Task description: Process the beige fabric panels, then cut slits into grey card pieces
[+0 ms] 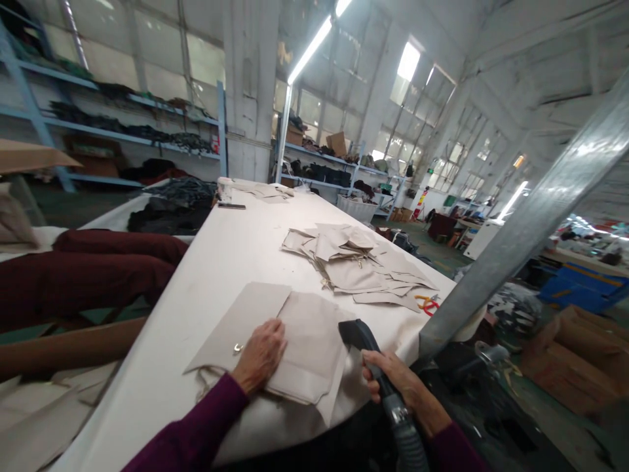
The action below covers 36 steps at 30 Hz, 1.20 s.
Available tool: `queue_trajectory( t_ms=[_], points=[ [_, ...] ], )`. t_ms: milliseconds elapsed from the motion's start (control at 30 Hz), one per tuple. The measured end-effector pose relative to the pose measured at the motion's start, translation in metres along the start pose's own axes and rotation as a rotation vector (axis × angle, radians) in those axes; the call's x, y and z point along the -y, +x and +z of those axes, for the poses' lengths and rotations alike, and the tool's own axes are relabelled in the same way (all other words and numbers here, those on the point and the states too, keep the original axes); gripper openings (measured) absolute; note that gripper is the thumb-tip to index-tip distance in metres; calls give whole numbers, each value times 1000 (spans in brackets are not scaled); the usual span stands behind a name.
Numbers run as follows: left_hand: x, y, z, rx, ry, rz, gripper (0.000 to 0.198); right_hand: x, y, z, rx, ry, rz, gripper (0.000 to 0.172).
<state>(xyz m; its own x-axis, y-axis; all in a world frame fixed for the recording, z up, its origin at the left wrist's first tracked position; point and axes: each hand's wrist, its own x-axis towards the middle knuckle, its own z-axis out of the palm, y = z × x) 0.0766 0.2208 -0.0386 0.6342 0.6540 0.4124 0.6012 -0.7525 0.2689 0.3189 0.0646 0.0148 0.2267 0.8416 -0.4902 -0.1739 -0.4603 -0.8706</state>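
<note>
Beige fabric piece lies flat on the white worktop, under the left hand and just left of the right hand. The left hand is spread, palm pressing the cloth down. The right hand is clenched around the handle of a dark steam head, whose nose meets the cloth's right edge. To do this pass well, I judge the flat hand should hold the layers taut and clear of the head's path, with the hose trailing free behind the wrist. Beyond both hands sits a loose pile of cut pieces. The head's underside is hidden, so whether it steams or sucks cannot be told. The hose runs off the bottom edge, and a small metal fitting just left of the left hand is too small to make out.
</note>
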Motion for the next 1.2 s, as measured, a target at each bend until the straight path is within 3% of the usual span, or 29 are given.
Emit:
queue_trajectory(
  t_ms=[100, 233, 467, 633, 867, 1000, 1200],
  points=[
    [-2, 2, 17, 55, 35, -10, 24, 6, 17, -2, -38, 4, -34, 29],
    [0, -2, 26, -17, 91, 15, 25, 21, 29, 4, -44, -21, -93, 28],
    [-1, 0, 28, -6, 181, 54, 29, 67, 35, 35, 66, -77, -155, 30],
    [-3, -1, 28, 25, 249, 5, 35, 99, 44, 65, 81, -139, -198, 26],
    [1, -2, 29, 58, 106, -40, 39, 85, 77, 129, 255, -310, 12, 26],
    [1, -2, 27, 38, 41, -55, 42, 82, 101, 148, 248, -348, 45, 24],
    [-3, -3, 23, 98, 80, -118, 38, 104, 143, 172, 188, -379, 19, 22]
  ],
)
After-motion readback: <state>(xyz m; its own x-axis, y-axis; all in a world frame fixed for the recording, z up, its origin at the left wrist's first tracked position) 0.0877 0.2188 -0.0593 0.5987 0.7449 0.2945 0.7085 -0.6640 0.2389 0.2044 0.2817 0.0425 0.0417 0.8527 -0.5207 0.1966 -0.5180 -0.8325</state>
